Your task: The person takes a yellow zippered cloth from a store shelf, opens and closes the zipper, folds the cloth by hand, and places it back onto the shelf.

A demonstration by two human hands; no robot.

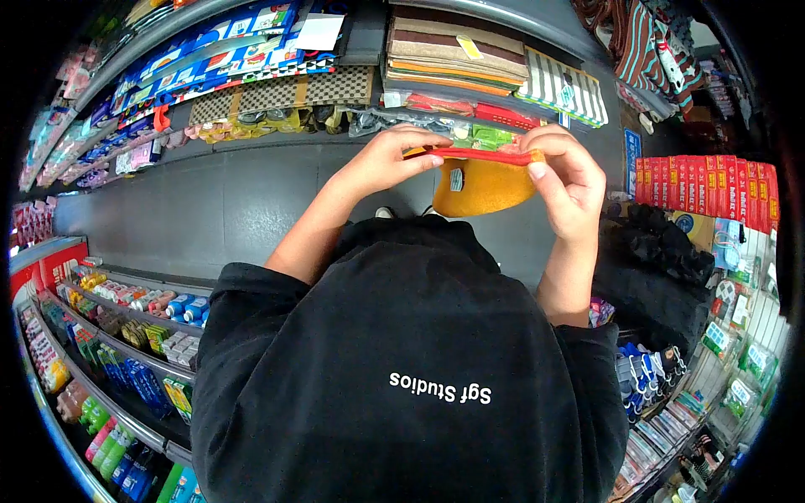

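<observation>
Both hands hold a yellow-orange piece (486, 189) that looks soft, with a red edge along its top and a small striped label on its face. I cannot tell exactly what kind of item it is. My left hand (398, 157) pinches the left end of the red edge between thumb and fingers. At the opposite end, my right hand (570, 178) grips the corner, thumb in front and fingers curled behind. The piece is stretched level between the hands and hangs down in front of my body, above the floor (251, 197).
Ahead, a shelf carries stacked mats (453, 54), striped mats (566, 88) and blue patterned goods (243, 54). Bagged items (402, 120) lie low behind my hands. Red packages (704, 191) line the right side, near black bags (671, 243). Shelves of bottles (189, 308) stand at left.
</observation>
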